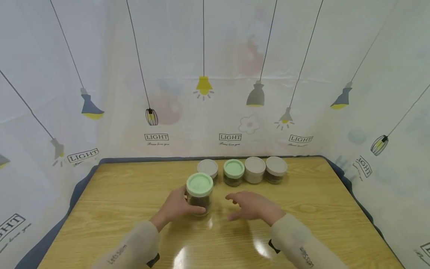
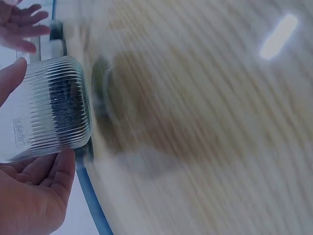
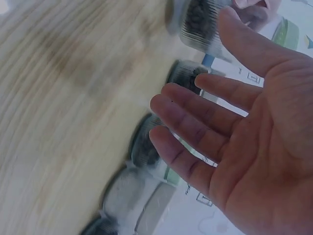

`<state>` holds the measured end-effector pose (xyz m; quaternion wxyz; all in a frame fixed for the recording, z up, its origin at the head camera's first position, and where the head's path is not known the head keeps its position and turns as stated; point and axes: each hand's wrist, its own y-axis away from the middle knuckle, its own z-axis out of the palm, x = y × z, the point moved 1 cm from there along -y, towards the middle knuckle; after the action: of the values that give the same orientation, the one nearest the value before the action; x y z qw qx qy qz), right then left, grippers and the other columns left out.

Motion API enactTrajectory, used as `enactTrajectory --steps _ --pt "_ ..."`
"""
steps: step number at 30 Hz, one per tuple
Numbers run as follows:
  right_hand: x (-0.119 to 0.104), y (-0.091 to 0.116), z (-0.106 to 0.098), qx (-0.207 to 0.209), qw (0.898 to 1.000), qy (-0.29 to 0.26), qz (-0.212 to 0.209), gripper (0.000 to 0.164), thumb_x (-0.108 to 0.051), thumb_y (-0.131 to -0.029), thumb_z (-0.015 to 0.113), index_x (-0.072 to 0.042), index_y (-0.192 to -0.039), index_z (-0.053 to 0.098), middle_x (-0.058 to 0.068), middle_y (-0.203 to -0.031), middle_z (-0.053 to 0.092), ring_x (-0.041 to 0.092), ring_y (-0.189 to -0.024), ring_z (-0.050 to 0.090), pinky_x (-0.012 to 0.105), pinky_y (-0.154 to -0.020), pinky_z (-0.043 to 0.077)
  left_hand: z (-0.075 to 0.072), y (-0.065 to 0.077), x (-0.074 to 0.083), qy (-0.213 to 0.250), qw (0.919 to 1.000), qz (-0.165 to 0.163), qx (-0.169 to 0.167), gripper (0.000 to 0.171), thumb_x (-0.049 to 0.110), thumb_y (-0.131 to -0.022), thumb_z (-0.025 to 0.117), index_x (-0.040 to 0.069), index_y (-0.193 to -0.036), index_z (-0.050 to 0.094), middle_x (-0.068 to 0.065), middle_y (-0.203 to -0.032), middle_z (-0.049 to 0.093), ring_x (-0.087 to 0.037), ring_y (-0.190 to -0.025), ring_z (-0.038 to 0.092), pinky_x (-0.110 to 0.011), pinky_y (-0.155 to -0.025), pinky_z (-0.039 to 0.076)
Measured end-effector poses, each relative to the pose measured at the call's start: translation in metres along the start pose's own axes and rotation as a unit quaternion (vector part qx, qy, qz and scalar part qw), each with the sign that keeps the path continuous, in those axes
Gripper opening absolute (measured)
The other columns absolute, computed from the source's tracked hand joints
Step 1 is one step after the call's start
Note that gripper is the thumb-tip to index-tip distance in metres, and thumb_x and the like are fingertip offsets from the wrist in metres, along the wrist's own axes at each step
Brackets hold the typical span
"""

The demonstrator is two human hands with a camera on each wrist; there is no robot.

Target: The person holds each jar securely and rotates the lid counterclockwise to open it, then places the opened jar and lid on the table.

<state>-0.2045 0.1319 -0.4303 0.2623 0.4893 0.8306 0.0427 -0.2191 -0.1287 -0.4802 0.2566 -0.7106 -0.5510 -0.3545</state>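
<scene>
My left hand [image 1: 175, 205] grips a ribbed glass jar [image 1: 200, 200] with a pale green lid and dark contents, thumb across the front and fingers round the far side. In the left wrist view the jar [image 2: 63, 105] shows its base toward the wood, with a faint reflection beside it. My right hand [image 1: 252, 206] is held a little to the right of this jar, apart from it. The right wrist view shows that hand's palm [image 3: 264, 142] bare, fingers loosely spread and holding nothing.
Along the table's back edge stand a white-lidded jar [image 1: 207, 168], a green-lidded jar [image 1: 233, 171], a white-lidded jar [image 1: 254, 170] with pale contents and another white-lidded jar [image 1: 276, 169] with dark contents. The wooden table [image 1: 127, 194] meets a printed curtain [image 1: 188, 123] behind.
</scene>
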Motion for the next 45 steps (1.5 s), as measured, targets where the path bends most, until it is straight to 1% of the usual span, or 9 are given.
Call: enactTrajectory --steps 8,14,18,25,29,35,39,42,45 --pt "0.016 0.023 -0.012 0.023 0.999 0.011 0.022 0.069 -0.042 -0.085 0.073 -0.009 -0.141 0.049 0.013 -0.132 0.061 0.03 -0.118 0.06 0.049 -0.101 0.046 0.033 -0.001 0.011 -0.004 0.9964 0.07 -0.049 0.083 0.045 -0.064 0.088 0.017 -0.133 0.053 -0.001 -0.122 0.067 -0.021 -0.108 0.063 -0.041 -0.088 0.052" --pt "0.023 0.033 -0.019 0.038 0.999 0.021 0.025 0.072 -0.043 -0.084 0.073 -0.006 -0.141 0.048 0.014 -0.131 0.062 0.031 -0.116 0.061 0.049 -0.099 0.048 0.051 0.0 0.021 0.011 0.9938 0.089 -0.067 0.084 0.046 -0.062 0.089 0.02 -0.134 0.053 0.0 -0.124 0.067 -0.021 -0.112 0.063 -0.044 -0.093 0.051" --pt "0.024 0.038 -0.021 0.041 0.999 0.021 0.026 0.072 -0.041 -0.084 0.074 -0.006 -0.141 0.048 0.014 -0.132 0.061 0.032 -0.115 0.061 0.049 -0.099 0.048 0.06 0.001 0.026 0.019 0.993 0.088 -0.076 0.085 0.044 -0.062 0.09 0.021 -0.135 0.053 0.001 -0.126 0.066 -0.021 -0.116 0.061 -0.046 -0.098 0.049" --pt "0.025 0.043 -0.022 0.047 0.998 0.029 0.033 0.073 -0.04 -0.083 0.075 -0.003 -0.141 0.048 0.017 -0.14 0.055 0.036 -0.127 0.053 0.051 -0.106 0.042 0.071 0.001 0.03 0.032 0.9926 0.079 -0.087 0.088 0.044 -0.061 0.09 0.023 -0.137 0.051 0.004 -0.128 0.065 -0.018 -0.119 0.06 -0.046 -0.102 0.047" --pt "0.025 0.044 -0.024 0.053 0.997 0.044 0.024 0.076 -0.042 -0.081 0.076 0.0 -0.138 0.049 0.019 -0.138 0.056 0.037 -0.126 0.053 0.052 -0.105 0.042 0.075 0.001 0.034 0.039 0.991 0.085 -0.096 0.09 0.042 -0.061 0.091 0.022 -0.139 0.049 0.003 -0.132 0.063 -0.019 -0.123 0.058 -0.047 -0.104 0.046" --pt "0.02 0.044 -0.025 0.061 0.997 0.041 0.02 0.081 -0.044 -0.078 0.078 0.001 -0.139 0.048 0.02 -0.139 0.054 0.038 -0.127 0.051 0.052 -0.107 0.041 0.077 -0.001 0.036 0.043 0.9898 0.088 -0.103 0.092 0.037 -0.062 0.091 0.021 -0.141 0.047 0.004 -0.136 0.06 -0.018 -0.127 0.055 -0.046 -0.109 0.042" --pt "0.013 0.044 -0.026 0.071 0.996 0.046 0.012 0.086 -0.047 -0.076 0.08 0.002 -0.139 0.048 0.021 -0.137 0.055 0.038 -0.126 0.052 0.052 -0.106 0.042 0.077 -0.002 0.037 0.045 0.9893 0.086 -0.109 0.093 0.035 -0.063 0.091 0.021 -0.142 0.045 0.003 -0.137 0.058 -0.02 -0.129 0.053 -0.047 -0.11 0.04" --pt "0.007 0.042 -0.024 0.082 0.995 0.054 0.0 0.083 -0.05 -0.074 0.081 -0.001 -0.135 0.052 0.018 -0.129 0.058 0.035 -0.118 0.056 0.05 -0.1 0.046 0.078 -0.003 0.038 0.044 0.989 0.08 -0.116 0.092 0.035 -0.064 0.091 0.022 -0.143 0.045 0.004 -0.138 0.058 -0.019 -0.13 0.052 -0.047 -0.111 0.039" --pt "-0.001 0.041 -0.023 0.098 0.993 0.069 -0.007 0.081 -0.054 -0.073 0.079 -0.003 -0.131 0.054 0.015 -0.12 0.057 0.031 -0.111 0.057 0.047 -0.094 0.049 0.078 -0.003 0.039 0.038 0.9891 0.075 -0.121 0.09 0.035 -0.064 0.091 0.024 -0.142 0.046 0.006 -0.136 0.059 -0.017 -0.129 0.053 -0.045 -0.111 0.039"
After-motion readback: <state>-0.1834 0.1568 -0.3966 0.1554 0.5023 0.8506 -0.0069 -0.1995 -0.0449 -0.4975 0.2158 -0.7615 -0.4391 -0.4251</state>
